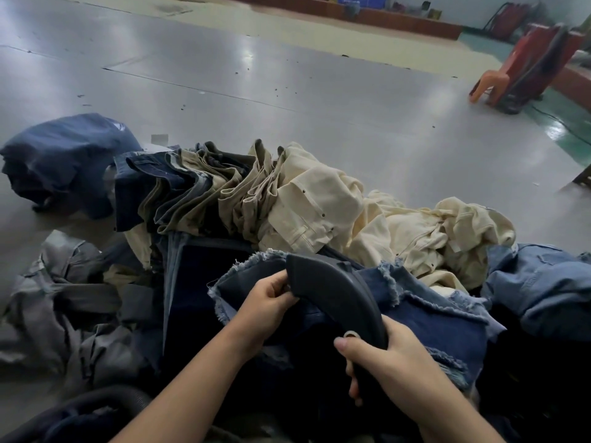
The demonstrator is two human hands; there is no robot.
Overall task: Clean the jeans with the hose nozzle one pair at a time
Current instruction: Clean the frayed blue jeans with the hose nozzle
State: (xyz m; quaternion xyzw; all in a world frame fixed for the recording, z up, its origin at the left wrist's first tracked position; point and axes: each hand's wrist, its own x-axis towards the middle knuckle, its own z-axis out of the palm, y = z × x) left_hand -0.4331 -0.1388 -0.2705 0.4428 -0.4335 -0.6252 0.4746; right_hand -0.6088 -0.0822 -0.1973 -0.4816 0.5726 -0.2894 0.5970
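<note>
Head view: the right hand point(388, 356) is wrapped around the lower end of a dark curved hose nozzle point(332, 295), thumb lying across its near side next to a small pale ring. The nozzle arches up and to the left from that grip, and its broad tip sits over the frayed hem of a pair of dark blue jeans point(425, 318). The left hand point(268, 302), just left of the nozzle tip, pinches the jeans' fabric between curled fingers and thumb, touching the nozzle's edge. The jeans spread under and to the right of both hands. Below the left forearm, at the near edge, a ribbed dark hose point(105, 407) curves across. Left of the grip lies a crumpled heap of grey trousers point(64, 302). Beyond the nozzle, a row of folded jeans and khaki trousers point(204, 190) leans together, with cream trousers point(383, 225) heaped to its right and light blue denim point(543, 282) further right. A dark blue bundle point(67, 161) lies apart on the grey floor point(287, 75). Far right stands an orange plastic stool point(489, 84).
</note>
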